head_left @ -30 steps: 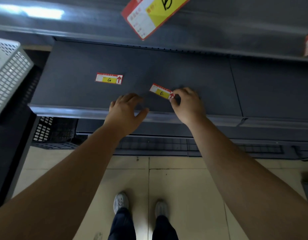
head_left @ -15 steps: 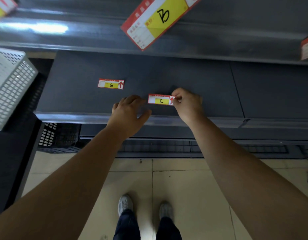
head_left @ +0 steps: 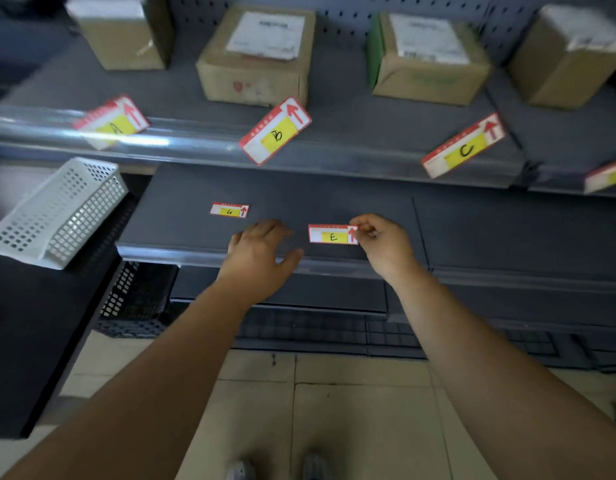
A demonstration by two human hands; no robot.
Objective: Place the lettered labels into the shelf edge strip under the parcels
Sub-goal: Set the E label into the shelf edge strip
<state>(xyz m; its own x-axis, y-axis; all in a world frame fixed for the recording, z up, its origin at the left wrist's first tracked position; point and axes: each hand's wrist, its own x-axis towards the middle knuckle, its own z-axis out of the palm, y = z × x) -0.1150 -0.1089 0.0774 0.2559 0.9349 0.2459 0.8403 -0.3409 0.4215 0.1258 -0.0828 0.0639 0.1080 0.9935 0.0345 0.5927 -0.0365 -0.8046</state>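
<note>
The left hand (head_left: 261, 252) is at the near edge of the lower shelf (head_left: 473, 230), fingers loosely curled and holding nothing. To its right, the right hand (head_left: 382, 244) pinches the right end of label E (head_left: 332, 234). Label G (head_left: 229, 210) lies flat, farther left on the shelf. Beyond, labels A (head_left: 112, 121), B (head_left: 275, 131) and C (head_left: 464, 147) sit tilted at the edge strip (head_left: 202, 147) below the parcels (head_left: 254, 57).

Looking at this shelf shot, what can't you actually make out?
Head view only.
Label at the right edge: cut off by the frame, letter unreadable.
Parcel shipping slips: print too small and blurred.
Label A: smeared by motion blur and glare.
Label E: its right end hidden under the right hand pinching it.
Left hand: whether it touches the shelf, hidden by its own back.
</note>
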